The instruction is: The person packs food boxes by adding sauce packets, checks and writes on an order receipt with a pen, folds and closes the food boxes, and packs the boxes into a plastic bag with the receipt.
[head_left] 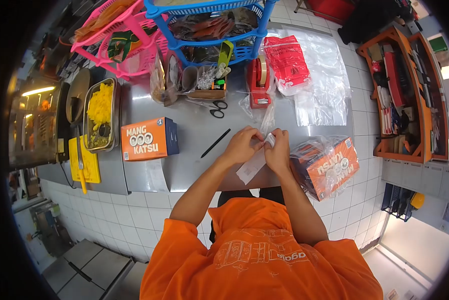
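Observation:
My left hand (244, 143) and my right hand (278, 150) meet over the steel table, fingers pinched. Between them is a white paper slip (252, 169), like a printed receipt, whose lower part hangs toward me and whose top is bunched by my right fingers. A strip of clear plastic (268, 120) runs from the fingertips toward the red tape dispenser (260, 85). What exactly the left fingertips pinch is partly hidden. To the left lies a black pen (216, 143). Beside my right forearm, an orange box in a clear plastic bag (329, 167) sits at the table edge.
Another orange box (149, 139) stands left on the table (189, 170). Scissors (217, 109) lie beyond the pen. Red pouches (288, 62) and clear bags (322, 95) lie back right. Pink (127, 47) and blue racks (214, 50) stand behind; a glass container (102, 115) holds yellow food.

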### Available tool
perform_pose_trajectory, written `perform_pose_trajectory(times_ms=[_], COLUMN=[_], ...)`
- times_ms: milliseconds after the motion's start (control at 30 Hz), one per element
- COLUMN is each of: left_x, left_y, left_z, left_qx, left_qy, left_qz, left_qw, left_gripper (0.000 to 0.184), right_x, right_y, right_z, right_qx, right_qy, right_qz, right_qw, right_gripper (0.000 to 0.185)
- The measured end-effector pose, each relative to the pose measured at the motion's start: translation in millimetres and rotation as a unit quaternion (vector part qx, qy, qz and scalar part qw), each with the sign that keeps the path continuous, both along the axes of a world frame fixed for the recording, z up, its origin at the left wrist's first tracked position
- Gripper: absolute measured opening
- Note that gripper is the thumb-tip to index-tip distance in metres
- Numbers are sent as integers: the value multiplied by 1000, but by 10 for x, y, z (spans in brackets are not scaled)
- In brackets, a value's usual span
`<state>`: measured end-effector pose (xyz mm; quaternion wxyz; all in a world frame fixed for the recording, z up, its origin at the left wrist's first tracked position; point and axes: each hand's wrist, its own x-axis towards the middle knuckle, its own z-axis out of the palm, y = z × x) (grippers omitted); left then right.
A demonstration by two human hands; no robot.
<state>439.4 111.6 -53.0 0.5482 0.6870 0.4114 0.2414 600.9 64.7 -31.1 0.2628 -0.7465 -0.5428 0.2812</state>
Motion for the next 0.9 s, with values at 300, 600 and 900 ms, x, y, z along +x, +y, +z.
perform_pose_trajectory(times_ms=[300,600,900], left_x=[-264,-192,-180], left_y=[795,1161,1200], left_z=[140,105,31], left_qx=[-220,-91,-195], left_qy=[-109,21,-37], left_qz=[-92,-132,-140], left_qw=[965,987,970], left_gripper=[20,16,18], right_x=[-41,13,11], right_y=[466,1426,1435], right_z=[253,148,164], right_qx=[122,2,-77], right_qy=[197,148,390], right_qz=[-53,-140,-188], right_qw=[971,979,898], right_gripper=[38,22,12])
